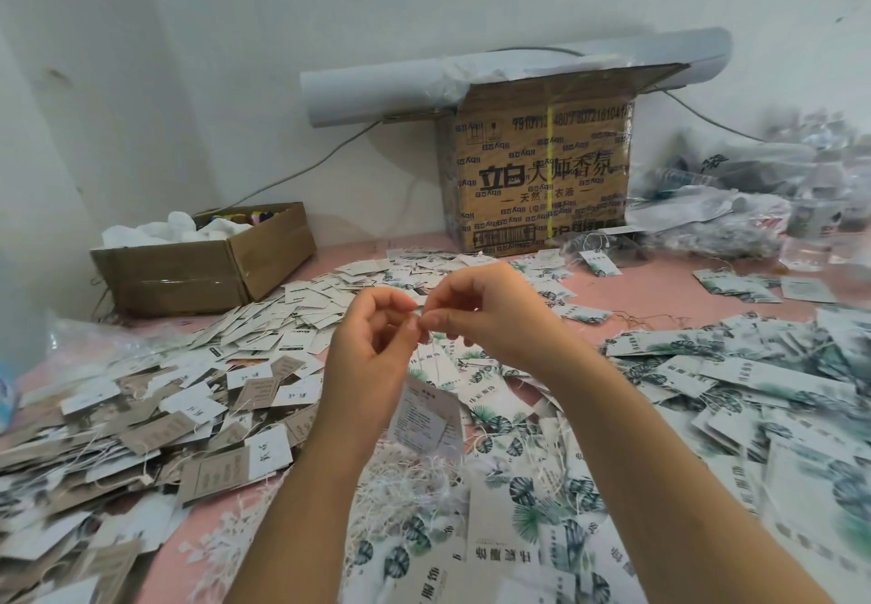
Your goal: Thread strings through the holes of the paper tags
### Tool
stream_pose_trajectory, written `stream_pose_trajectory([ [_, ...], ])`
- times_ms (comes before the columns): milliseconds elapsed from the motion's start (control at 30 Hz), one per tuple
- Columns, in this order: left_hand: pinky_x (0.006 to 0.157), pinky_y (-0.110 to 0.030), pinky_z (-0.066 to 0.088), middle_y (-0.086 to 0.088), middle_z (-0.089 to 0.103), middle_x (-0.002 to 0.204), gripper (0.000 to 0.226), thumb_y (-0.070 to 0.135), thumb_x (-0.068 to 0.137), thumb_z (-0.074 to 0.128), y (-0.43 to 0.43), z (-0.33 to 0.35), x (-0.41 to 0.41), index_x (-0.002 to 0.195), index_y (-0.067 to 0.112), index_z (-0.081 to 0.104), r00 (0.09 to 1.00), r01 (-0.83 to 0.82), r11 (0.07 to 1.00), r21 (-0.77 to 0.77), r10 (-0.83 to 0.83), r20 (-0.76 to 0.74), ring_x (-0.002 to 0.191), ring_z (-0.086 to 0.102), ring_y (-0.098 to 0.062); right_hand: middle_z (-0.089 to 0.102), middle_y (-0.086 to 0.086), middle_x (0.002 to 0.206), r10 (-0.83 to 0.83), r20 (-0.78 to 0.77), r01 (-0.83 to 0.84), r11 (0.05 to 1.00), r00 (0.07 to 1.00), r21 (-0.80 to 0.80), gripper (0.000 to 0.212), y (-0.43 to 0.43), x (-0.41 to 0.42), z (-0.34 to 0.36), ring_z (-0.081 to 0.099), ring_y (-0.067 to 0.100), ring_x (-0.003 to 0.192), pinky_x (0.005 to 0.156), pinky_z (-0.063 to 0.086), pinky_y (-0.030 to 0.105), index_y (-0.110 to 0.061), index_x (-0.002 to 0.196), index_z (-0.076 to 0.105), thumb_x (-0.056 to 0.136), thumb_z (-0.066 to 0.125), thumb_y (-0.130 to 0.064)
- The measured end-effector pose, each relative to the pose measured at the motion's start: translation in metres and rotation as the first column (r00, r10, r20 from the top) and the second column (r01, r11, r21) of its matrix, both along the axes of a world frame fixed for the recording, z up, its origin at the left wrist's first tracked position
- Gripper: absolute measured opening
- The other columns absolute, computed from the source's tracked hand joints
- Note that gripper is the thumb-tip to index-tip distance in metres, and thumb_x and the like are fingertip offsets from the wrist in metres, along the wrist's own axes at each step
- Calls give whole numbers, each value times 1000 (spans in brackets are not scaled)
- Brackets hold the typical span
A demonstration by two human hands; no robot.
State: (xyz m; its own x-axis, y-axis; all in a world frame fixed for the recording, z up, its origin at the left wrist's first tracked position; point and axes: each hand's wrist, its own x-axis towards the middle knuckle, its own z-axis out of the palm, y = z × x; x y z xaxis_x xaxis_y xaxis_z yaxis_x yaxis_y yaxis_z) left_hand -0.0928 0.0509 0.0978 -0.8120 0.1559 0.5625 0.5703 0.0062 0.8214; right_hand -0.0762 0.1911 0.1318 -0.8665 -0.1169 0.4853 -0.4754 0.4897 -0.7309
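Pink tabletop [650,292] is buried in paper tags. Both hands are up over the middle, fingertips meeting. L hand [372,349] has its fingers curled, thumb & forefinger pinching a thin white string [431,351]. R hand [492,316] pinches the same string just beside it, other fingers loosely bent. 1 tag [426,419] hangs from that string just below the hands, tilted, small print facing the camera; can't tell how the string sits in its hole. Under it, near centre, lies a tangle of loose white strings [405,481]. Left side: heap of brown & white tags [155,415]. Right & near: leaf-print tags [735,382], green on white. Far left, a small open cardboard box [212,269] w/ white stuff inside. Far centre, a big printed carton [542,170] w/ a white paper roll [377,85] behind its top. Far right, blurry clear plastic bags [735,207].
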Motion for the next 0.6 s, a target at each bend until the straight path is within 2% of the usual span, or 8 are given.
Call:
stream_pose_trajectory([
  [200, 61, -14, 48, 4, 65, 70, 20, -1, 89, 56, -2, 1, 0, 86, 19, 57, 996, 79, 995, 54, -81, 47, 65, 61, -4, 59, 1, 60, 17, -15, -17, 999, 1000, -30, 12, 0, 0, 0, 50, 8, 53, 54, 46, 21, -15, 71, 67, 79, 71, -7],
  [300, 62, -16, 49, 5, 67, 66, 15, 0, 87, 57, -5, 1, -1, 88, 15, 56, 985, 121, 981, 154, -137, 103, 66, 62, -7, 55, -12, 55, 38, -60, -40, 999, 997, -22, 9, -2, 2, 1, 46, 0, 49, 50, 41, 13, -13, 74, 67, 80, 69, -7],
  [400, 62, -16, 50, 4, 68, 67, 12, 2, 84, 59, -7, 3, -2, 88, 13, 55, 976, 137, 964, 227, -171, 135, 67, 65, -9, 56, -18, 54, 49, -88, -48, 999, 995, 11, 17, -5, 2, 1, 49, -2, 50, 51, 41, 10, -20, 72, 61, 83, 66, -7],
  [600, 67, -21, 49, 5, 69, 68, 12, 1, 86, 57, -6, 5, 0, 87, 13, 57, 976, 122, 960, 253, -163, 147, 70, 65, -8, 57, -20, 55, 45, -98, -44, 999, 994, 9, 18, -7, 3, 1, 48, -2, 50, 50, 39, 10, -20, 73, 58, 86, 63, -7],
])
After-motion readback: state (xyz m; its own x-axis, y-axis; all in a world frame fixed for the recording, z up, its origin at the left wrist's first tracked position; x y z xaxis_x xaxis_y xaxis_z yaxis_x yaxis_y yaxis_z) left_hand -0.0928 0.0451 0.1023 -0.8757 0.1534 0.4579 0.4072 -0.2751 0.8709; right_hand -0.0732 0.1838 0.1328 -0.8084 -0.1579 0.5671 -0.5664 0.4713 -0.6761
